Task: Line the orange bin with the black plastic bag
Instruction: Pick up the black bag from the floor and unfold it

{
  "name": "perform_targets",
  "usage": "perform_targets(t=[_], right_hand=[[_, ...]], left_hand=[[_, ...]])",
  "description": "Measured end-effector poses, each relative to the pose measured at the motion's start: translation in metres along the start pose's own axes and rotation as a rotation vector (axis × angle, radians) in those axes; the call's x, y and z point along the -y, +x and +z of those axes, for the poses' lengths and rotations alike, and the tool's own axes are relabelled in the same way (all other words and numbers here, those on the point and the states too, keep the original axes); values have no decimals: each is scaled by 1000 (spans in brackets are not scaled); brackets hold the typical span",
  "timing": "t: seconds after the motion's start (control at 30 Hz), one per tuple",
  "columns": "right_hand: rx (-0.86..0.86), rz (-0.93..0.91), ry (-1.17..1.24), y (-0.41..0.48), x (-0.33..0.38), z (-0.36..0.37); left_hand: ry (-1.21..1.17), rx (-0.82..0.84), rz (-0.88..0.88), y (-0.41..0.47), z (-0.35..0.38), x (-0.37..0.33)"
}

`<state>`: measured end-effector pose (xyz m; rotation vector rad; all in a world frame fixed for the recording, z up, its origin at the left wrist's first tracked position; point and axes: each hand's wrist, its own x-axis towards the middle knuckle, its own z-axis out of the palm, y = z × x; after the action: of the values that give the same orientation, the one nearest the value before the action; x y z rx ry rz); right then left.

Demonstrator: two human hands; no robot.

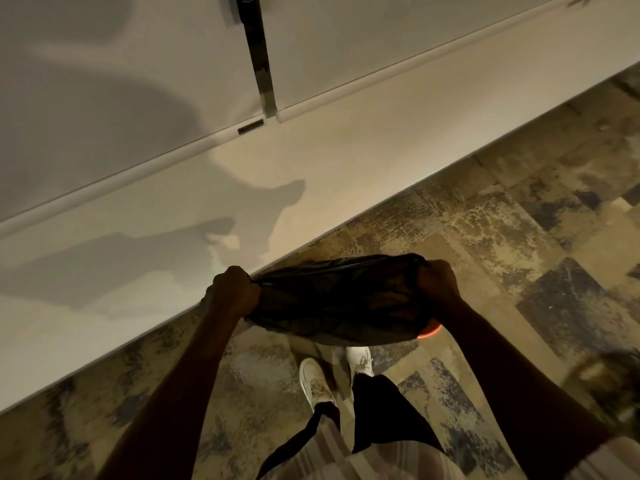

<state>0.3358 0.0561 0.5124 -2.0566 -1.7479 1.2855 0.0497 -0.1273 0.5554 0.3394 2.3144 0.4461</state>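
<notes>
A black plastic bag (341, 299) is stretched flat between both hands, low in the middle of the head view. My left hand (233, 292) is clenched on the bag's left edge. My right hand (438, 289) is clenched on its right edge. Only a small curved piece of the orange bin's rim (431, 331) shows, peeking out under the bag's lower right corner beside my right wrist. The bag hides the rest of the bin.
A white wall with a tall baseboard (242, 209) runs diagonally just beyond the bag. Patterned brown and grey carpet (519, 237) covers the floor. My white shoes (317, 381) stand right below the bag. A dark blurred object (613, 379) sits at the right edge.
</notes>
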Motion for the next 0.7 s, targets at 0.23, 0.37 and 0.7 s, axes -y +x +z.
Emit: perform_targets(t=[0.23,0.37,0.7], right_hand=[[112,-17,-261,7,12,-15],[28,117,-38,7,10,-18],[192,380,667,1,5,-16]], left_hand=[[-228,-46,-134,12,5,8],[-601,93,-276,10,16,7],[-959,228,-332,-3,50,-34]])
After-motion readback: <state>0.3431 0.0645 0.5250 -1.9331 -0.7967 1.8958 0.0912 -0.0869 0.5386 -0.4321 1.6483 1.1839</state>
